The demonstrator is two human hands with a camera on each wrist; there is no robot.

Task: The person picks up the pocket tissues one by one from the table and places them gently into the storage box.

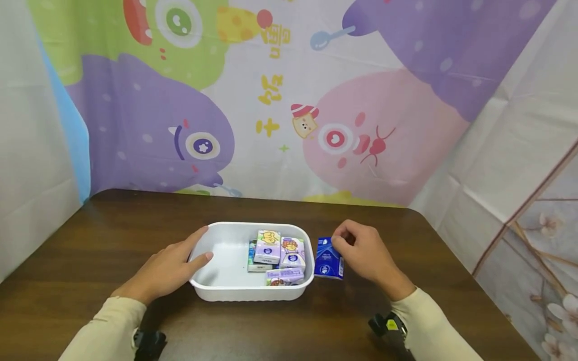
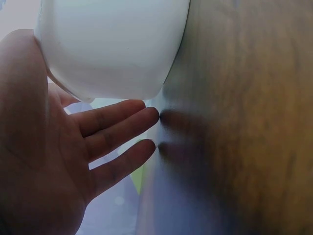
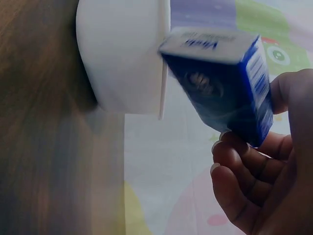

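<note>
A white plastic tub (image 1: pixel 235 294) stands on the table with several small tissue packs in it. My left hand (image 1: pixel 164 271) rests at the tub's left end, thumb over the rim. In the left wrist view the fingers (image 2: pixel 122 129) of this hand extend straight beside the tub wall. Just off the tub's right end, my right hand (image 1: pixel 363 250) pinches a blue tissue pack (image 1: pixel 327 263) by its upper right part. The right wrist view shows this pack (image 3: pixel 220 88) tilted and raised off the tabletop, with thumb and fingers at one end.
Inside the tub's right half lie a yellow-and-lilac pack (image 1: pixel 268 246), a purple cartoon pack (image 1: pixel 292 252) and another pack on its side (image 1: pixel 285 276). The brown table (image 1: pixel 253 331) ends at a cartoon-printed curtain (image 1: pixel 271 165) behind.
</note>
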